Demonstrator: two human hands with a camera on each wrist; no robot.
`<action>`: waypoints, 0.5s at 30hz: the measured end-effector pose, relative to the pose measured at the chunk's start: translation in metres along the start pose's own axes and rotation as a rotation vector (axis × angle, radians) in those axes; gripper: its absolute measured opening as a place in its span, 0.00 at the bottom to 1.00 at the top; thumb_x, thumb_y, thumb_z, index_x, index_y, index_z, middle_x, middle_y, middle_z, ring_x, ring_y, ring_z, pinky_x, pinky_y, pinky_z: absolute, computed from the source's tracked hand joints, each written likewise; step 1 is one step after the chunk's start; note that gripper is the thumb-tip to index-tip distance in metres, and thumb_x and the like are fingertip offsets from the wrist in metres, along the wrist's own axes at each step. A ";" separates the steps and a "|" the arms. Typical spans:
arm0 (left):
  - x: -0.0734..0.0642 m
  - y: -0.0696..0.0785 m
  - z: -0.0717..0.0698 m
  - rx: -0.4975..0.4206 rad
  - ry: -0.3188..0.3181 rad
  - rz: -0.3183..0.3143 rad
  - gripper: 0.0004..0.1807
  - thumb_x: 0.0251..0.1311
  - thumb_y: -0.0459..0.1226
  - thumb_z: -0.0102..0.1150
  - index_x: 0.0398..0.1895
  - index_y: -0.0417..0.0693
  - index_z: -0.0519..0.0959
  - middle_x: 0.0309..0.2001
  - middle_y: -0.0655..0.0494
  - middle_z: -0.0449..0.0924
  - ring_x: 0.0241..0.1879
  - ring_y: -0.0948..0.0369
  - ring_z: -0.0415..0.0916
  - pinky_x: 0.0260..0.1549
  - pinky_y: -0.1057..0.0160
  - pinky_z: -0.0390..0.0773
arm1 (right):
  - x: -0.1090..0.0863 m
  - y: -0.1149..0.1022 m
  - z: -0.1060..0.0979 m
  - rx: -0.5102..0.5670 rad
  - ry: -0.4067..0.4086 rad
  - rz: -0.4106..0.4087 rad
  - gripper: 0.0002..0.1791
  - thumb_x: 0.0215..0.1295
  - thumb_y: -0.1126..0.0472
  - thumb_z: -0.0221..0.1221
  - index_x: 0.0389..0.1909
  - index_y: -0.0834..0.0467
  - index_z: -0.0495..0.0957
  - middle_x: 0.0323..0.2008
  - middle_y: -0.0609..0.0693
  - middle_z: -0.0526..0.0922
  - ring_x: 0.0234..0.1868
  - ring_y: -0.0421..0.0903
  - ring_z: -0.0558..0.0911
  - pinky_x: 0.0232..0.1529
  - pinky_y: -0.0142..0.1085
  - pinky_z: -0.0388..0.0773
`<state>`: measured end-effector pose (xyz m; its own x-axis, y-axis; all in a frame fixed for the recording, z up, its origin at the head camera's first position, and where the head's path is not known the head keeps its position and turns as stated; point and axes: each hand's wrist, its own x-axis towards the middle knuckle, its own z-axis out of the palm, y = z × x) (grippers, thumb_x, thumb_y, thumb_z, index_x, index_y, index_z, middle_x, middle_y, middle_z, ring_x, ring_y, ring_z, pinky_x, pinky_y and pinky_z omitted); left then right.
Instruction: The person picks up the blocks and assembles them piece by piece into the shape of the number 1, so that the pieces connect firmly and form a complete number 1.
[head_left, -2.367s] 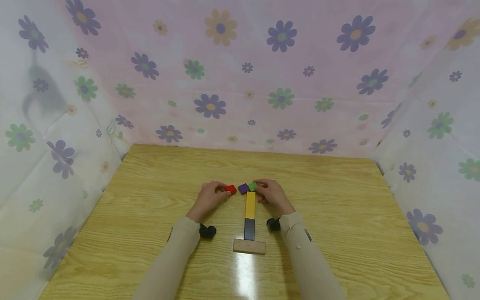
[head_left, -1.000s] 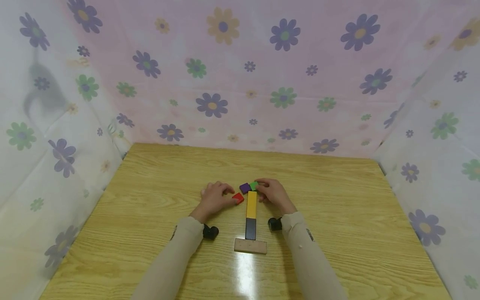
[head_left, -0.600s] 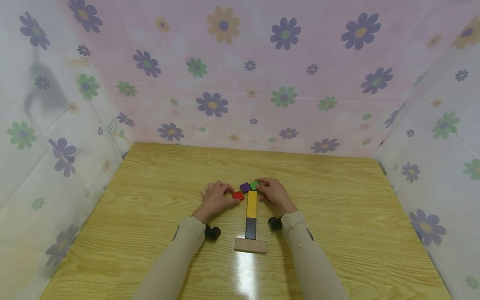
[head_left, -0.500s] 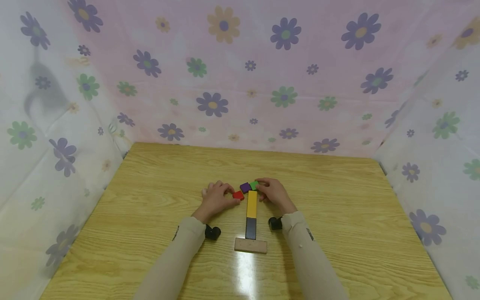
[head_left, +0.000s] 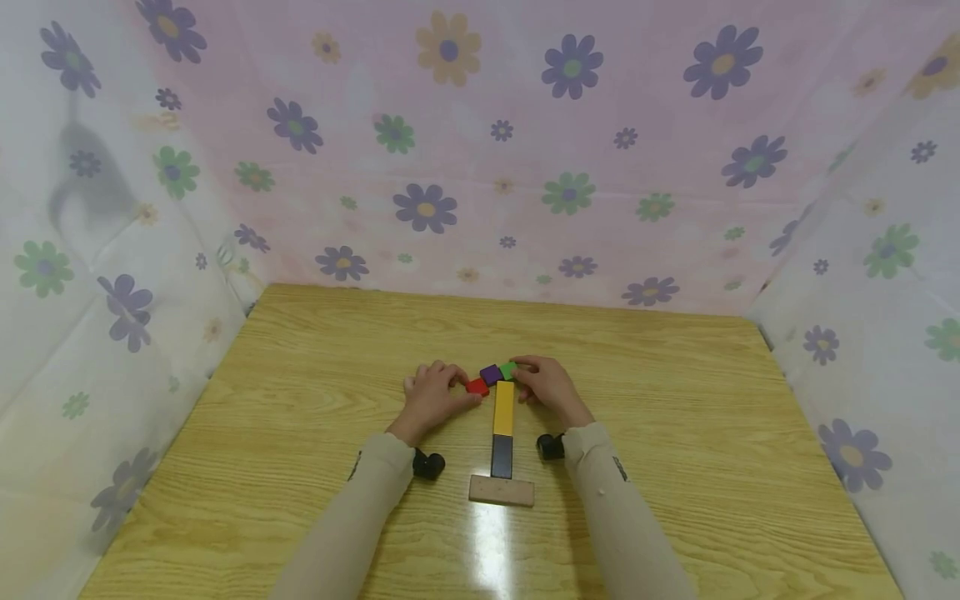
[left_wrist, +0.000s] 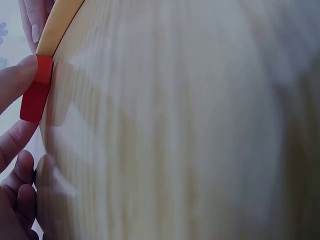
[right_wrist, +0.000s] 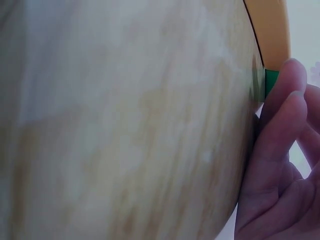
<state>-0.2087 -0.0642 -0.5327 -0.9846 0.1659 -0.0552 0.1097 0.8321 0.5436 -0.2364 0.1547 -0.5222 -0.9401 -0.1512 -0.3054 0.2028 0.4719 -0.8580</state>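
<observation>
My left hand (head_left: 435, 397) pinches a red block (head_left: 477, 387) between thumb and forefinger, seen also in the left wrist view as a red block (left_wrist: 37, 92). At its upper right, the red block meets a purple block (head_left: 491, 374). A green block (head_left: 508, 371) sits against the purple one's right side, gripped by the fingertips of my right hand (head_left: 549, 388). In the right wrist view those fingers hide most of the green block (right_wrist: 270, 81). Below this slanted row, a long yellow block (head_left: 504, 408) points toward me.
A black block (head_left: 502, 457) continues the yellow one, ending at a plain wooden block (head_left: 502, 491) laid crosswise. All lie on the wood-grain table (head_left: 660, 417). Flowered cloth (head_left: 480, 167) hangs around its back and sides.
My left hand has moved right with the red block, first below the purple block, then up until the two meet. The right hand stays at the green block.
</observation>
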 end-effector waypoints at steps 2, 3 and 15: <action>0.000 -0.001 0.000 -0.006 0.008 -0.001 0.21 0.43 0.64 0.57 0.35 0.65 0.74 0.35 0.66 0.66 0.36 0.60 0.56 0.35 0.54 0.48 | 0.000 0.000 0.000 -0.002 0.000 -0.004 0.18 0.62 0.55 0.54 0.54 0.49 0.73 0.23 0.54 0.78 0.20 0.48 0.78 0.24 0.37 0.74; 0.001 -0.001 0.000 -0.010 0.014 -0.002 0.21 0.42 0.64 0.57 0.35 0.65 0.74 0.35 0.66 0.66 0.36 0.60 0.56 0.35 0.54 0.48 | 0.000 0.000 0.000 -0.003 0.001 -0.007 0.18 0.62 0.54 0.54 0.54 0.49 0.73 0.23 0.54 0.78 0.20 0.48 0.77 0.24 0.37 0.74; 0.001 0.000 0.000 -0.035 0.033 -0.005 0.21 0.42 0.63 0.58 0.35 0.65 0.75 0.34 0.65 0.67 0.36 0.60 0.57 0.36 0.54 0.49 | 0.001 0.000 0.001 -0.024 0.002 -0.006 0.18 0.62 0.53 0.54 0.54 0.48 0.73 0.22 0.55 0.78 0.21 0.49 0.78 0.24 0.37 0.74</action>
<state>-0.2101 -0.0640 -0.5325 -0.9891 0.1442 -0.0307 0.1008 0.8137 0.5725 -0.2372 0.1541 -0.5229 -0.9417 -0.1527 -0.2997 0.1907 0.4913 -0.8498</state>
